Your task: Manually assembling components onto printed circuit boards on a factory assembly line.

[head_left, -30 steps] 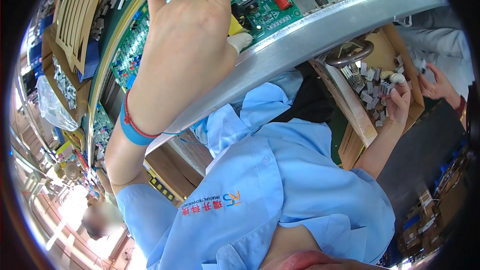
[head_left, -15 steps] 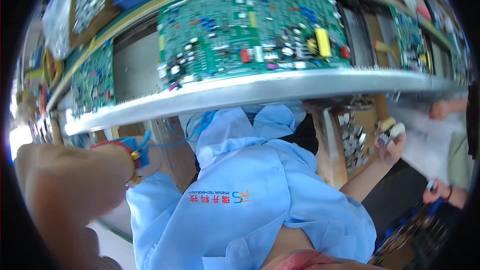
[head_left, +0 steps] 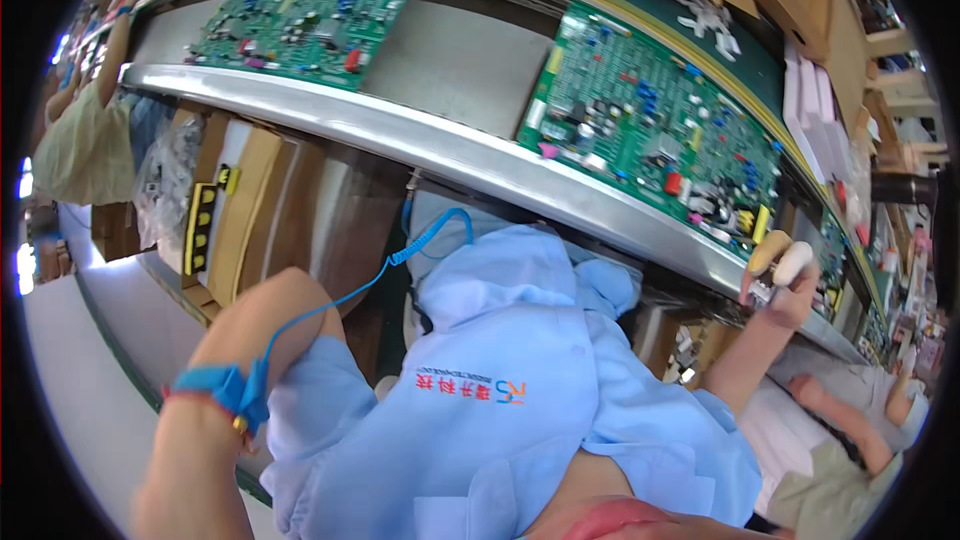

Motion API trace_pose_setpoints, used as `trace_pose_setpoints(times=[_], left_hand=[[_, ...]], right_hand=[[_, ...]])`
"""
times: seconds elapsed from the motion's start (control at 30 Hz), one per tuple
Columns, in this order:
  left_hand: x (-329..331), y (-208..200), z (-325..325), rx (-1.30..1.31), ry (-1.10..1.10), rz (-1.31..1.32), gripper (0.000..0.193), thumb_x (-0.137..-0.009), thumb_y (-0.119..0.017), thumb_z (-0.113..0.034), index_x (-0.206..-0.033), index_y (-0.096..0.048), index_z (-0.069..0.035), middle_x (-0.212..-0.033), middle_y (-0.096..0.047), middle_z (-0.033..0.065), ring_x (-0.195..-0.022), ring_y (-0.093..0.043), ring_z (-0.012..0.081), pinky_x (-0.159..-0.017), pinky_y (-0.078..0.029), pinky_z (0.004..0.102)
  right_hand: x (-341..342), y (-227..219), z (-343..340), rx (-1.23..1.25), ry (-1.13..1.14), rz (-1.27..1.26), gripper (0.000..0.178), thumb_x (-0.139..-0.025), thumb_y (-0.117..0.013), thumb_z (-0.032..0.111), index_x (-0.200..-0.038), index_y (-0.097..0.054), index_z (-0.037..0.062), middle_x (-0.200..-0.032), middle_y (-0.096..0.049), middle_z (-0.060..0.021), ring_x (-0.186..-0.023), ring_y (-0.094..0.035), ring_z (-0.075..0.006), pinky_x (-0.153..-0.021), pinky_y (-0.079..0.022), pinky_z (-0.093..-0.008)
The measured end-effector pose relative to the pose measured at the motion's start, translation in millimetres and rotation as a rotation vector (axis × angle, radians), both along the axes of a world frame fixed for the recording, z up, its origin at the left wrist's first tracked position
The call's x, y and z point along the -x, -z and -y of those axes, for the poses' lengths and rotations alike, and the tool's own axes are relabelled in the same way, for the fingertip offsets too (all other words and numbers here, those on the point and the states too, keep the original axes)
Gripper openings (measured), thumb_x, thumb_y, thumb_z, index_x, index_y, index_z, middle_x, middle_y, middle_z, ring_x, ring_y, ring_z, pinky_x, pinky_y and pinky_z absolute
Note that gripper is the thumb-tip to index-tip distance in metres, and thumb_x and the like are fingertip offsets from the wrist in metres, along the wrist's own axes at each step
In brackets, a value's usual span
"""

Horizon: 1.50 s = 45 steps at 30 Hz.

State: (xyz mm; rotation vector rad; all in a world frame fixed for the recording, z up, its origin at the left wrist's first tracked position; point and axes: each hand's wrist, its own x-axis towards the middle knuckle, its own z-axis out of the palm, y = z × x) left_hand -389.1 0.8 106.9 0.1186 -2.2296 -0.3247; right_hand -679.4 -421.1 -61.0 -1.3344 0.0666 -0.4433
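Observation:
My right hand [head_left: 790, 295] is raised beside the near rail, at the right end of a green circuit board [head_left: 650, 130]. Its fingers, two capped with white and tan finger cots [head_left: 795, 262], curl around small silvery metal parts [head_left: 762, 293]. The bent left arm reaches down to the lower left edge, a blue wrist strap [head_left: 215, 385] on it with a coiled blue cord [head_left: 430, 238]. Of my left hand [head_left: 185, 500], only a blurred part near the wrist shows; its fingers are out of view. Another populated board [head_left: 310, 20] lies farther left.
A shiny metal rail [head_left: 440, 125] runs along the front of the line. Cardboard boxes [head_left: 265, 210] stand below it at left. White bracket-like parts [head_left: 705, 20] lie behind the boards. Co-workers' arms show at far left [head_left: 118, 55] and lower right [head_left: 845, 415].
The view has swung, shifting the boards across it. My right hand has risen from beside the box of metal parts to the rail, still holding silvery pieces. The left hand has dropped toward the lower edge.

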Motion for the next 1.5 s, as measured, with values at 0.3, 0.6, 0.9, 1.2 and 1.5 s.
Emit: trace_pose_setpoints(times=[0.3, 0.6, 0.9, 1.2, 1.5], left_hand=[[-27, 124, -113, -0.274, -1.526, -0.999, 0.023, -0.091, -0.059, -0.024, -0.089, -0.068, -0.002, -0.087, -0.068, 0.0066, -0.083, -0.064, 0.0164, -0.084, -0.048, 0.0346], [-191, 298, -149, -0.860, -2.605, 0.184, 0.047, -0.080, -0.071, -0.021, -0.124, -0.060, -0.009, -0.112, -0.064, 0.0215, -0.103, -0.060, 0.0383, -0.089, -0.048, 0.0425], [-238, 324, -167, -1.076, -2.416, 0.131, 0.044, -0.087, -0.064, -0.026, -0.118, -0.060, 0.005, -0.112, -0.066, 0.0195, -0.104, -0.063, 0.0271, -0.090, -0.047, 0.0334], [-247, 297, -211, -0.501, -1.248, -1.827, 0.046, -0.092, -0.049, -0.010, -0.134, -0.039, 0.007, -0.136, -0.046, 0.0223, -0.117, -0.049, 0.0369, -0.090, -0.046, 0.0452], [-192, 231, -104, -0.792, -1.007, -1.629, 0.054, -0.093, -0.053, -0.008, -0.139, -0.031, 0.009, -0.142, -0.037, 0.0271, -0.125, -0.043, 0.0351, -0.087, -0.045, 0.0344]], right_hand=[[-48, -14, 29, 0.371, 0.039, -0.243, 0.025, -0.080, -0.066, 0.015, -0.093, -0.046, 0.0066, -0.099, -0.056, -0.0141, -0.062, -0.056, -0.0141, -0.048, -0.041, -0.0208], [-105, -29, -7, 0.505, 0.045, -0.401, 0.044, -0.078, -0.067, 0.003, -0.120, -0.057, -0.0034, -0.116, -0.059, -0.0126, -0.104, -0.058, -0.0213, -0.093, -0.046, -0.0340], [-130, -30, -36, 1.016, 0.222, -0.339, 0.033, -0.077, -0.064, -0.005, -0.108, -0.065, 0.0058, -0.103, -0.062, -0.0095, -0.085, -0.062, -0.0190, -0.062, -0.049, -0.0256], [-152, -3, -36, 1.423, 0.139, -0.217, 0.033, -0.065, -0.071, 0.000, -0.097, -0.066, 0.0059, -0.086, -0.063, -0.0091, -0.075, -0.058, -0.0287, -0.067, -0.047, -0.0378], [-158, -6, -38, 1.462, 0.090, -0.232, 0.031, -0.063, -0.072, 0.000, -0.093, -0.065, 0.0053, -0.082, -0.061, -0.0085, -0.074, -0.058, -0.0284, -0.067, -0.047, -0.0377]])
